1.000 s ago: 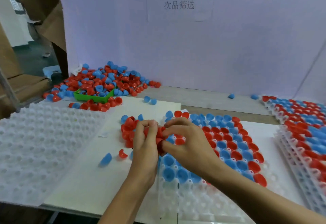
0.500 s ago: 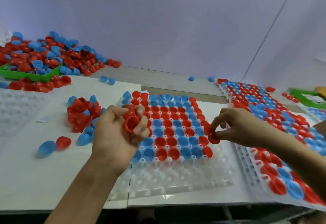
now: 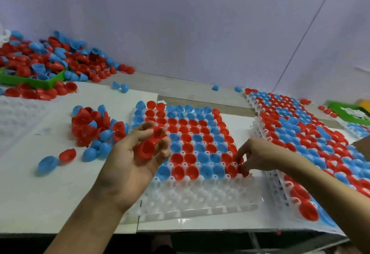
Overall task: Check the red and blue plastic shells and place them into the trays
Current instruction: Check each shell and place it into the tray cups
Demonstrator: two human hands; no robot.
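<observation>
fingers of the left hand (image 3: 132, 159) curl round stacked red shells (image 3: 149, 143); the right hand (image 3: 258, 156) pinches a red shell (image 3: 241, 162) at the white tray (image 3: 200, 199).

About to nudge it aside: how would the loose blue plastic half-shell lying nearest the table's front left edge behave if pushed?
The blue plastic half-shell looks thin and hollow, so it is probably very light and would skid easily on the smooth white board. It lies on its rounded side, so it would likely rock or roll rather than slide straight. It seems stiff enough to keep its shape.
</observation>
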